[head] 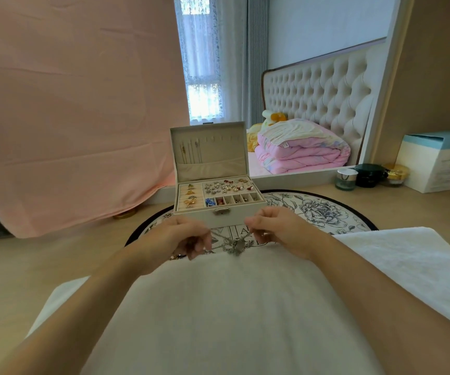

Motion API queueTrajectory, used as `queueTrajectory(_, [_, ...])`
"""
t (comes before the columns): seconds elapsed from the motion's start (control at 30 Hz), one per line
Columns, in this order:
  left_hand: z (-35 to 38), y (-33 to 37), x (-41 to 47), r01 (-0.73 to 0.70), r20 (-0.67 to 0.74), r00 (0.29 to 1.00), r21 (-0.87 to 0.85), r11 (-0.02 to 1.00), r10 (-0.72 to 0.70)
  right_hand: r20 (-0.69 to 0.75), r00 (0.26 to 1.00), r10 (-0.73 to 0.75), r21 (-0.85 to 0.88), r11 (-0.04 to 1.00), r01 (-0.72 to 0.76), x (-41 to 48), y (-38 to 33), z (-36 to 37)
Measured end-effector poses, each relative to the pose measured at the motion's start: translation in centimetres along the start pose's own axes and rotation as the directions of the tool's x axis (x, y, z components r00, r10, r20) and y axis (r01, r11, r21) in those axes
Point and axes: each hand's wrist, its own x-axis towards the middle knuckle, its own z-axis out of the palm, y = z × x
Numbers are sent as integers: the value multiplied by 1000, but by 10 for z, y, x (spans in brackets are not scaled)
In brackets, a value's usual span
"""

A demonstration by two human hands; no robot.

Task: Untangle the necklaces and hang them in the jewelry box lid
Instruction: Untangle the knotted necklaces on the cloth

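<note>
A tangle of silver necklaces (232, 243) hangs between my two hands just in front of the white jewelry box (245, 213). My left hand (176, 236) pinches the chains on the left side. My right hand (278, 230) pinches them on the right, fingers curled. The box lid (218, 147) stands open and upright; a few thin necklaces (190, 151) hang from hooks at its upper left. The tray below holds rings, earrings and small beads. A small dark jewelry piece (178, 256) lies on the mat by my left wrist.
The box stands on a round floral mat (326, 209) on a beige tabletop. A white towel (408, 255) lies to the right. Jars (347, 179) and a white-blue carton (437, 161) stand at the far right. A pink cloth (69, 117) hangs at left over a mirror.
</note>
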Motion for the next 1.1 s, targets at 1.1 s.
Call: queueTrajectory(1.1, [57,-35,-4,1,-344,936,-227,974,-81,98,995,-8,-300,953,37,-8,2,21])
